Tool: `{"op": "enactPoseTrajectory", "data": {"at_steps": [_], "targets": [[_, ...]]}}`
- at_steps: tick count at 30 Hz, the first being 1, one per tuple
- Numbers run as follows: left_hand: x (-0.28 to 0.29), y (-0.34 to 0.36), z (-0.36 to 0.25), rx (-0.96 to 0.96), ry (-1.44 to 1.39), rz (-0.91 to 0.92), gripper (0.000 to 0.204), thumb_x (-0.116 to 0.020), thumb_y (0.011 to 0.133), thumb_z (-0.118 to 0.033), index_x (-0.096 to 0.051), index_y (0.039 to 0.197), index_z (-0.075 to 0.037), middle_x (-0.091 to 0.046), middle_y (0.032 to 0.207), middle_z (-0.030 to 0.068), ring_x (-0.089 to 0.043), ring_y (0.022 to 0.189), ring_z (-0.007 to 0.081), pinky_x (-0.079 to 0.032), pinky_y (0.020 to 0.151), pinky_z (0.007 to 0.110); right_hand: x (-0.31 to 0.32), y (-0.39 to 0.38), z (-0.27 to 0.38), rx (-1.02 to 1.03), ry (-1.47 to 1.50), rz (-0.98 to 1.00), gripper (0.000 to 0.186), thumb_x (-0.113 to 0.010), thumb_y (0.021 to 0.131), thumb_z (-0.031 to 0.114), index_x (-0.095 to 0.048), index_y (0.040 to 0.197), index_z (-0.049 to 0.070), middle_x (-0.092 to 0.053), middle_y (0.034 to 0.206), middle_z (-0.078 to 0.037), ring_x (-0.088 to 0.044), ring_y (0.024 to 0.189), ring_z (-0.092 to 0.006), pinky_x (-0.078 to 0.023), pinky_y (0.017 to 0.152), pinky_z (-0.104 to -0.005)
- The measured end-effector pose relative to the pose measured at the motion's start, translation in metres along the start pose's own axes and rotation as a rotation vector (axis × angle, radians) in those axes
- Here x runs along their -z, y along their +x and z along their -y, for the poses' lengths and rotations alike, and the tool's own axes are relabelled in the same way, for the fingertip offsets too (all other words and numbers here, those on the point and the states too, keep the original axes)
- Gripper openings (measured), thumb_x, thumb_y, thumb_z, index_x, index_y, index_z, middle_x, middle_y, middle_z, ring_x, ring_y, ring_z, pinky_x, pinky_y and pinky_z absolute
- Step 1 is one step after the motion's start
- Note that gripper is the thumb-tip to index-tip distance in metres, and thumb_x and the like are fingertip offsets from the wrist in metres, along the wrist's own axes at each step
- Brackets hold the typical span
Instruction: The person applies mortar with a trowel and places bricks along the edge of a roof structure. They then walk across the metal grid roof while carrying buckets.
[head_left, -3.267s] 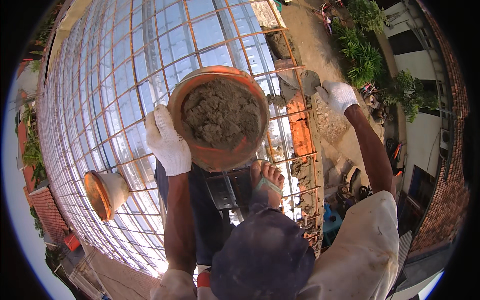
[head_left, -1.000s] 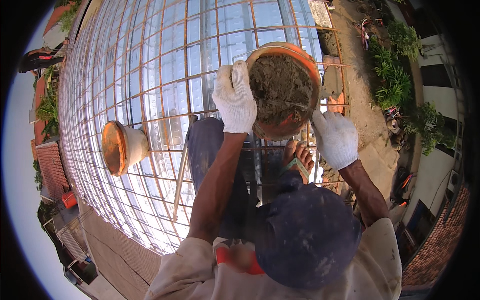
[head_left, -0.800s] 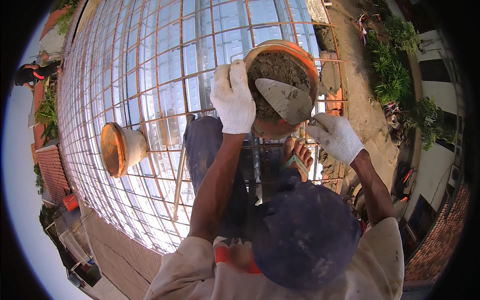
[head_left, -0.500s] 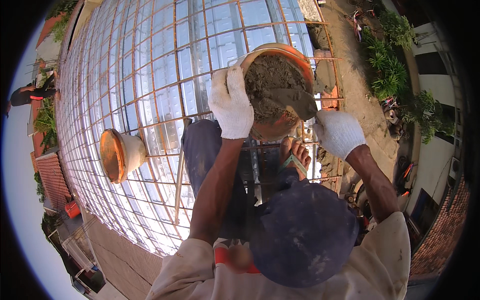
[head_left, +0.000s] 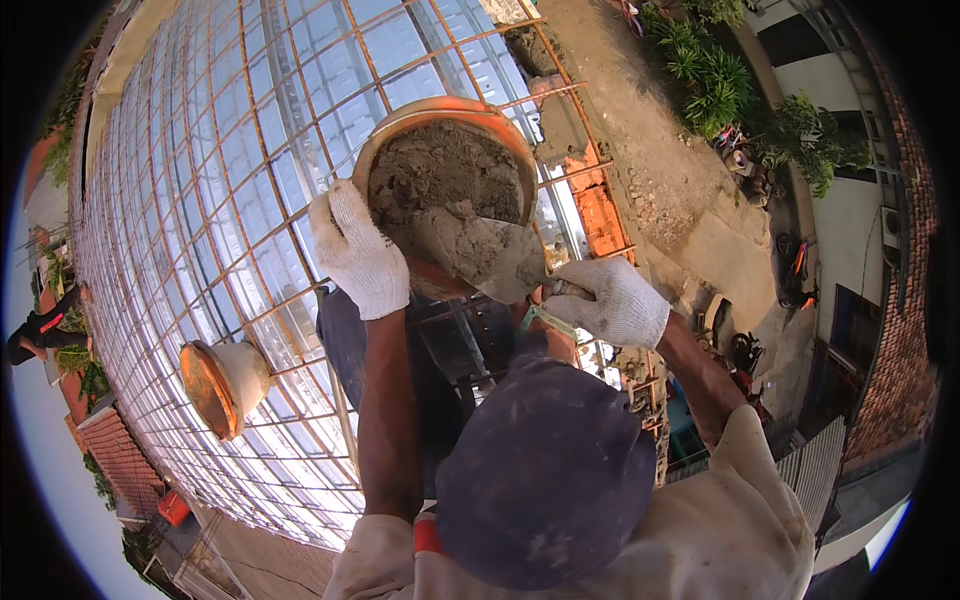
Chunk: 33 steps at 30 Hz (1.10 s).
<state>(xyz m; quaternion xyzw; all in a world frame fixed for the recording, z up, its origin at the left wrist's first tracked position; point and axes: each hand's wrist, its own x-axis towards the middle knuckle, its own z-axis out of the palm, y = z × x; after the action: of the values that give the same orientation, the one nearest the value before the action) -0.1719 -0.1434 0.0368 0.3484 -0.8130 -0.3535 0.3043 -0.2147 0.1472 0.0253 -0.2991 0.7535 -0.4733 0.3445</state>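
Observation:
My left hand (head_left: 362, 255), in a white knit glove, grips the left rim of a round bucket (head_left: 520, 150) with an orange inner edge. Wet grey mortar (head_left: 440, 165) fills much of the bucket. In my right hand (head_left: 615, 303), also gloved, the handle of a trowel (head_left: 525, 263) is held, mostly hidden by the fingers. A heap of mortar lies on the trowel's blade, which is over the near right side of the bucket. My sandalled foot is partly hidden below the trowel.
Rusty rebar mesh (head_left: 250, 110) spans shiny corrugated metal decking. A second bucket (head_left: 222, 385) lies tilted at the left. Orange bricks (head_left: 597, 215) line the deck's right edge, with the ground far below. Another person (head_left: 45, 325) is at the far left.
The trowel has gone from lying in the mortar to carrying a heap of it on its blade. My left hand stays on the bucket's rim. The whole view has shifted.

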Motion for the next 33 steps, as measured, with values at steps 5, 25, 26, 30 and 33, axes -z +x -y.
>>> {"op": "enactPoseTrajectory", "data": {"at_steps": [5, 25, 26, 30, 33], "targets": [[0.001, 0.004, 0.004, 0.001, 0.014, -0.020, 0.040, -0.052, 0.112, -0.034, -0.066, 0.107, 0.004, -0.063, 0.087, 0.0187, -0.059, 0.078, 0.0306, -0.048, 0.076, 0.043, 0.011, -0.051, -0.014, -0.602, 0.721, 0.011, 0.034, -0.065, 0.104, 0.036, -0.071, 0.106, 0.002, -0.065, 0.074, -0.004, -0.056, 0.050, -0.0157, -0.044, 0.048, -0.0292], [0.002, 0.007, 0.001, -0.003, 0.020, -0.014, 0.040, -0.054, 0.111, -0.034, -0.065, 0.104, 0.004, -0.060, 0.082, 0.0175, -0.055, 0.076, 0.0294, -0.047, 0.076, 0.043, 0.150, -0.086, -0.169, -0.417, -0.867, -0.070, 0.032, -0.070, 0.094, 0.040, -0.075, 0.095, 0.008, -0.073, 0.085, -0.020, -0.071, 0.084, -0.0419, -0.056, 0.074, -0.0513], [0.001, 0.008, 0.000, -0.008, 0.017, -0.009, 0.039, -0.054, 0.110, -0.034, -0.065, 0.105, 0.004, -0.060, 0.082, 0.0177, -0.056, 0.076, 0.0298, -0.047, 0.076, 0.043, 0.150, -0.078, -0.174, -0.366, -0.857, -0.009, 0.031, -0.071, 0.093, 0.040, -0.075, 0.093, 0.009, -0.073, 0.083, -0.019, -0.071, 0.082, -0.0414, -0.056, 0.073, -0.0513], [-0.003, 0.011, 0.010, -0.046, 0.012, -0.039, 0.038, -0.054, 0.110, -0.033, -0.067, 0.109, 0.003, -0.062, 0.084, 0.0179, -0.058, 0.078, 0.0306, -0.049, 0.078, 0.043, 0.146, -0.049, -0.201, -0.077, -0.881, 0.106, 0.029, -0.072, 0.092, 0.039, -0.074, 0.092, 0.010, -0.070, 0.079, -0.014, -0.070, 0.077, -0.0390, -0.054, 0.067, -0.0505], [0.000, 0.013, 0.012, -0.189, 0.094, -0.032, 0.039, -0.053, 0.111, -0.033, -0.067, 0.110, 0.003, -0.064, 0.087, 0.0178, -0.060, 0.080, 0.0303, -0.049, 0.079, 0.043, 0.127, -0.024, -0.200, 0.084, -0.876, 0.119, 0.027, -0.070, 0.094, 0.037, -0.071, 0.089, 0.010, -0.068, 0.077, -0.013, -0.069, 0.073, -0.0382, -0.054, 0.064, -0.0500]]}}
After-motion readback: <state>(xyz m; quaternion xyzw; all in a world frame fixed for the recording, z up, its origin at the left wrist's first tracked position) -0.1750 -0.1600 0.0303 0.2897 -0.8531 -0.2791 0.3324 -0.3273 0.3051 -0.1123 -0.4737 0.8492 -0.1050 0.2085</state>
